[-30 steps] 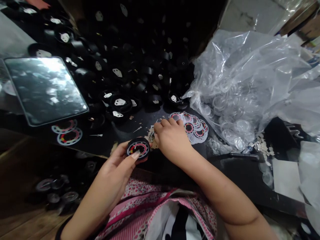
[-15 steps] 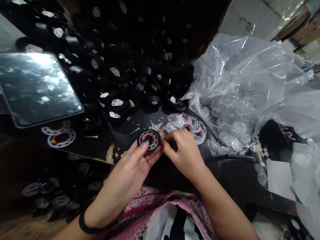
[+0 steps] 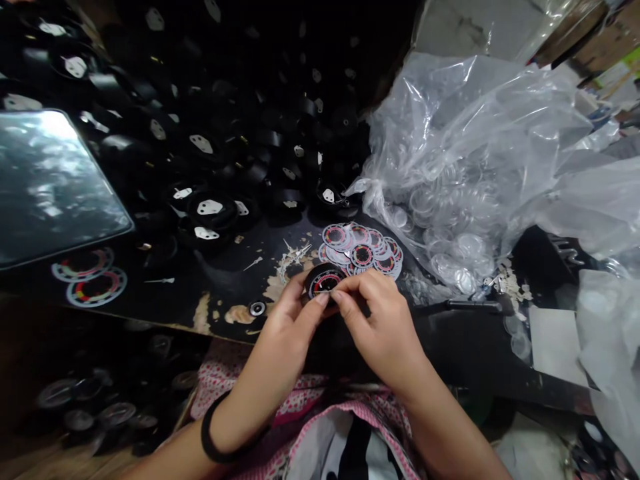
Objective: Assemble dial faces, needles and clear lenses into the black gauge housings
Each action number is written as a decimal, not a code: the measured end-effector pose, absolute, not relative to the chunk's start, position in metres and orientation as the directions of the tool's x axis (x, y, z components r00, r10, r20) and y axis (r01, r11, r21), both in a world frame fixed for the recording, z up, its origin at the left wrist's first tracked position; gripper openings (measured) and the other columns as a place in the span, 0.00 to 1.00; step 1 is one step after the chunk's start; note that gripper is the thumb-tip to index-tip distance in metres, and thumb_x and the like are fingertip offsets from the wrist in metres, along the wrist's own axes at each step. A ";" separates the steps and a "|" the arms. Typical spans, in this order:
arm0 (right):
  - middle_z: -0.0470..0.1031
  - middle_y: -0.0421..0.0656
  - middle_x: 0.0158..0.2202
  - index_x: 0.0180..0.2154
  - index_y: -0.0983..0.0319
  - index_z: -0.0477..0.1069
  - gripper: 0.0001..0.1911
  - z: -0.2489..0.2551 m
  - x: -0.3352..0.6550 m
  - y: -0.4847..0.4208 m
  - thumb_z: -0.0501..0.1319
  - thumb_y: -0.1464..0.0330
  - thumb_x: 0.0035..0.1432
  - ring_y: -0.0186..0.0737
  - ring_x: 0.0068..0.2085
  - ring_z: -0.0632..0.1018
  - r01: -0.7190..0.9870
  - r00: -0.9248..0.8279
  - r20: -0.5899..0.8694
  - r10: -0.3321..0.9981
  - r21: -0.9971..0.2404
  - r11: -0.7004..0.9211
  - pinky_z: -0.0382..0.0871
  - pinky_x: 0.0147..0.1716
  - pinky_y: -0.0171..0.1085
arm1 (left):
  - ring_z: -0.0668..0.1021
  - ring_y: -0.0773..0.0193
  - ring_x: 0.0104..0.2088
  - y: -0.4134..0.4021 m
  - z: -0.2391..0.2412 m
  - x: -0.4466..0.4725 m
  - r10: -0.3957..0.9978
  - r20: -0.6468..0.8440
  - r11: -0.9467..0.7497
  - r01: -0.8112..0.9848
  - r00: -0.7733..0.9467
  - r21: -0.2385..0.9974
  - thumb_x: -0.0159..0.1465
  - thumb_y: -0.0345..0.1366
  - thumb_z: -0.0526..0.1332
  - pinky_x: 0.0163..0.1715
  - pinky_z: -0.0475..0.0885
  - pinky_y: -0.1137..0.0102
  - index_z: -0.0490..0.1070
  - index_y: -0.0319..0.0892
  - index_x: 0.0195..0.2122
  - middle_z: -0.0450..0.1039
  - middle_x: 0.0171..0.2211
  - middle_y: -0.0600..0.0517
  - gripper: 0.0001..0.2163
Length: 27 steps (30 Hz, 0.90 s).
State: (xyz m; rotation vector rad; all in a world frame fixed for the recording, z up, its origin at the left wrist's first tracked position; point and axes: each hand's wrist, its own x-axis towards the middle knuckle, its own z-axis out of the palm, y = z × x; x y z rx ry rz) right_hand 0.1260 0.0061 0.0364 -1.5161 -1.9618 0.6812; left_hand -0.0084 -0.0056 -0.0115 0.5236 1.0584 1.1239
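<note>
My left hand (image 3: 290, 327) grips a round black gauge (image 3: 325, 279) with a red and white dial face, thumb on its front. Pinched against the gauge's right side are the fingers of my right hand (image 3: 380, 320); what they pinch is too small to make out. Both hands hover just above the front of the black worktable (image 3: 220, 267). Just beyond them lies a fan of printed dial faces (image 3: 361, 248). A cluster of thin white pointer needles (image 3: 295, 255) lies to the left of the dials.
A heap of black gauge housings (image 3: 225, 153) fills the back of the table. A big clear plastic bag of transparent lenses (image 3: 475, 180) sits on the right. A shiny tray (image 3: 45, 180) lies at left, two dial rings (image 3: 90, 280) below it. A dark tool (image 3: 470, 305) rests right of my hands.
My left hand carried the gauge up and to the right. My right hand left the needle pile and came onto the gauge, fingers pinched. The camera view shifted.
</note>
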 end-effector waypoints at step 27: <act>0.72 0.34 0.25 0.26 0.59 0.66 0.14 0.042 0.121 -0.009 0.62 0.68 0.65 0.32 0.28 0.73 0.656 -0.149 -0.113 0.982 -0.755 0.013 0.60 0.32 0.34 | 0.82 0.57 0.44 -0.018 0.005 -0.027 0.926 -0.370 0.363 -0.092 -0.080 0.927 0.55 0.38 0.73 0.45 0.76 0.74 0.80 0.52 0.38 0.83 0.40 0.57 0.10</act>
